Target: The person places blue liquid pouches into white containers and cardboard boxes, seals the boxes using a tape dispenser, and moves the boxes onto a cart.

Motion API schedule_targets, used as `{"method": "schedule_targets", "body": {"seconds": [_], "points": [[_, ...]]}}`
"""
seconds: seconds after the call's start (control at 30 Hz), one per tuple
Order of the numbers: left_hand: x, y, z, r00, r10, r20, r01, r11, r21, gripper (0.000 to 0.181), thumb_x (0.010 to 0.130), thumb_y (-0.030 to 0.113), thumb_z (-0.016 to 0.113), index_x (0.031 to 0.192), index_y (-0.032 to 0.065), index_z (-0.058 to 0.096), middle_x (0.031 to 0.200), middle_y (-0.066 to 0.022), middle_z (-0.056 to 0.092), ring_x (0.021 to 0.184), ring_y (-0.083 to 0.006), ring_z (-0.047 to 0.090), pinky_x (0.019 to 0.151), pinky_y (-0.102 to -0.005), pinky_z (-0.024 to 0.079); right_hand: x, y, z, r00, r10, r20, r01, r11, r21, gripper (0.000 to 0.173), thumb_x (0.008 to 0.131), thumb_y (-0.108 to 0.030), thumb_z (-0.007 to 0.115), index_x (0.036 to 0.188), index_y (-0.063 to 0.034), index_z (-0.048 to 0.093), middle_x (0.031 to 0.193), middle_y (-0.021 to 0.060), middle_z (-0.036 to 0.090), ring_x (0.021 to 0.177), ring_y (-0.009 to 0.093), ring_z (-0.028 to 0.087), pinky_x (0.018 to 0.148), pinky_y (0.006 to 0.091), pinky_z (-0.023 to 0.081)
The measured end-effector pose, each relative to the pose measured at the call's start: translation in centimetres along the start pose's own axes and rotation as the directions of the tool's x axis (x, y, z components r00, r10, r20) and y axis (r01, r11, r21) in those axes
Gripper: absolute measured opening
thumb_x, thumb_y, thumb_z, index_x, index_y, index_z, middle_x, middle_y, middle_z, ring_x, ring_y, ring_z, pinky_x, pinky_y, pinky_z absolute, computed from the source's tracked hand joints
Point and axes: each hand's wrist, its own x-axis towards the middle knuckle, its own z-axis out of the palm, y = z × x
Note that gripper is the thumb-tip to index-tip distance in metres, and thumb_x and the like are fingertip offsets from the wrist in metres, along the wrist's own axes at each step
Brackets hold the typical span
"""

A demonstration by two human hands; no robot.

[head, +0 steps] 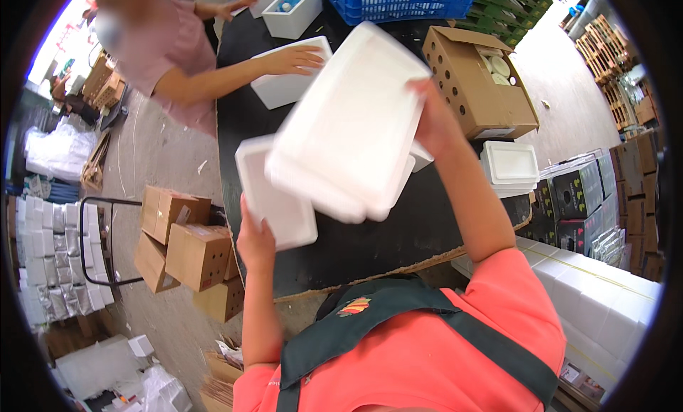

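Observation:
My right hand (437, 116) grips the right edge of a white foam lid (355, 113), raised and tilted over the black tabletop (384, 246). Motion blurs this piece, and more white edges show along its lower side; whether they belong to further lids I cannot tell. My left hand (257, 240) holds another white foam lid (285, 212) by its near left corner. The raised lid overlaps this one in view. Beyond them, a white foam box (280, 92) stands partly hidden, with a co-worker's hand (293, 60) at its top.
A cardboard box (480, 92) with white containers and a stack of white foam lids (511, 164) stand at right. At the back are a blue crate (405, 7) and a foam box with bottles (291, 17). Cardboard boxes (195, 257) sit left of the table beside a co-worker (176, 60).

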Motion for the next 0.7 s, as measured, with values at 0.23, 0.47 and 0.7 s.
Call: {"method": "schedule_targets", "body": {"seconds": [0.23,0.47,0.7], "points": [[-2.2,-2.7,-4.8,0.955,0.068,0.289,-0.093,0.993,0.074,0.055,0.079,0.000,0.060,0.131,0.0180,0.055,0.109,-0.0176,0.065,0.096,-0.0385,0.062,0.082,-0.0452,0.050,19.6,-1.6,-11.2,0.937,-0.144,-0.317,0.234,0.935,0.267,0.074,0.077,-0.038,0.070,0.135,-0.0038,0.040,0.137,0.0185,0.044,0.127,0.038,0.043,0.098,0.0641,0.037],[-1.6,0.1,-1.2,0.842,0.364,0.399,-0.431,0.898,0.091,0.043,0.076,0.001,0.065,0.115,0.0176,0.065,0.104,-0.0077,0.068,0.099,-0.0287,0.062,0.095,-0.0466,0.044,21.7,1.5,-13.2,0.823,-0.560,-0.092,0.394,0.680,-0.618,0.089,0.077,-0.051,0.075,0.141,0.0005,0.040,0.138,0.0218,0.049,0.128,0.031,0.047,0.105,0.0395,0.037],[2.2,4.8,4.2,0.792,0.569,0.221,-0.609,0.707,0.361,0.043,0.079,0.000,0.062,0.119,0.0145,0.062,0.116,-0.0038,0.063,0.111,-0.0270,0.056,0.106,-0.0547,0.032,-3.4,-1.3,-40.4,-0.081,-0.951,-0.297,-0.437,0.302,-0.847,0.075,0.068,-0.049,0.081,0.114,0.0041,0.055,0.112,0.0216,0.057,0.108,0.036,0.051,0.097,0.0488,0.036]]}}
